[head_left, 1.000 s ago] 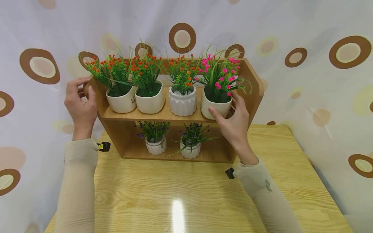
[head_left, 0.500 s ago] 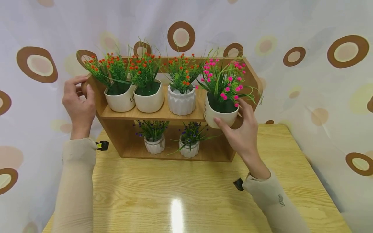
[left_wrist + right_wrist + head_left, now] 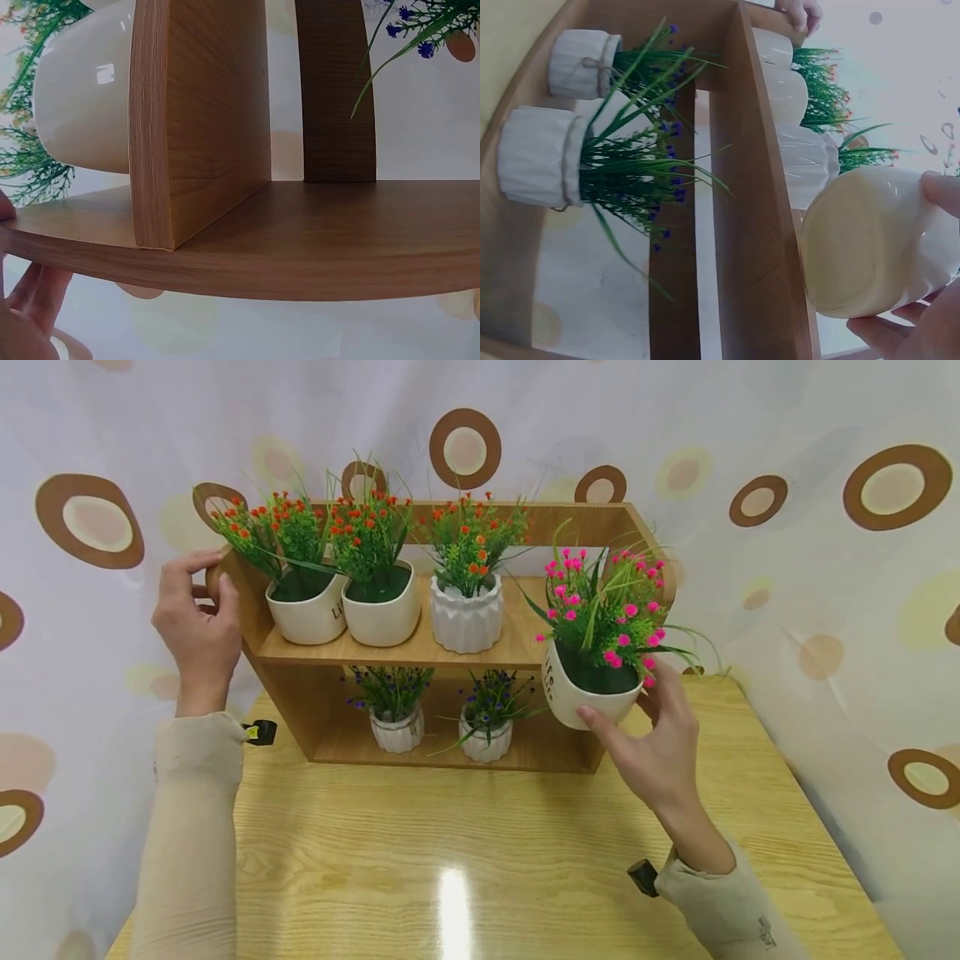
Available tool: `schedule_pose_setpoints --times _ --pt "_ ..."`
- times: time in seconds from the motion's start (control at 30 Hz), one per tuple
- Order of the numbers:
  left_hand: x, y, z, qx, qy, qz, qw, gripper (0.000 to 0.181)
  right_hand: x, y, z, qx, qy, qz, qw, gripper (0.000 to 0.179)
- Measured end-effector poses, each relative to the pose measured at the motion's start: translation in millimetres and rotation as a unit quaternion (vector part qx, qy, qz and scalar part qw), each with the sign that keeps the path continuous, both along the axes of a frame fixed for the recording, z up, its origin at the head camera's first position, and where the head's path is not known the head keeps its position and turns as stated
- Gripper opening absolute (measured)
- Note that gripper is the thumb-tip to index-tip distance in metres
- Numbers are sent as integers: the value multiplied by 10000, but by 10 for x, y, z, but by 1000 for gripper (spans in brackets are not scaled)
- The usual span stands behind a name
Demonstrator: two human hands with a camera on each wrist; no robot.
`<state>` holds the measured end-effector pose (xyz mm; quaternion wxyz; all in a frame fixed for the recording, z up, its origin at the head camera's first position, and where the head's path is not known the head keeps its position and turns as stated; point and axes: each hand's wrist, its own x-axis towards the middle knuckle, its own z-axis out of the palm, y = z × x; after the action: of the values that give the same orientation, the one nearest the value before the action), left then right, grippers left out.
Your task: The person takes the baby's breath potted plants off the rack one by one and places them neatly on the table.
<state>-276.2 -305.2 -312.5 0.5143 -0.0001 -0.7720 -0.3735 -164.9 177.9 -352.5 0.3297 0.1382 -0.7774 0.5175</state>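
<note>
My right hand [image 3: 660, 752] grips a white flowerpot [image 3: 592, 702] with pink artificial flowers, thumb in front and fingers on its far right side. The pot, lettered "Life", hangs in front of the upper shelf's right end; its underside faces the right wrist view, where fingers [image 3: 881, 334] curl around it. My left hand [image 3: 197, 627] holds the upper left side panel of the wooden shelf [image 3: 405, 657], thumb and fingers on either side of the board's edge. In the left wrist view, fingers [image 3: 45, 296] show behind that board.
On the upper shelf stand two smooth white pots [image 3: 382, 614] and a ribbed white pot [image 3: 467, 620], all with orange-red flowers. Below are two ribbed pots [image 3: 397, 731] with blue flowers. The shelf stands on a wooden table [image 3: 360, 852] before a circle-patterned curtain [image 3: 750, 427].
My right hand has lifted the pink-flowered pot off the upper shelf and brought it forward and to the right. The left hand has stayed on the side panel.
</note>
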Motion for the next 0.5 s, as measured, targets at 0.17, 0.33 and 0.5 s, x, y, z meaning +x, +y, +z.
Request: schedule_pose_setpoints --times 0.17,0.33,0.5 --pt "0 -17 -10 -161 98 11 9998 33 113 100 -123 163 218 73 9996 83" --pt "-8 -10 -9 -77 64 27 9999 32 211 207 -273 147 193 196 9995 89" --pt "-1 -5 0 -139 85 10 9999 32 291 295 -426 81 63 138 9999 94"
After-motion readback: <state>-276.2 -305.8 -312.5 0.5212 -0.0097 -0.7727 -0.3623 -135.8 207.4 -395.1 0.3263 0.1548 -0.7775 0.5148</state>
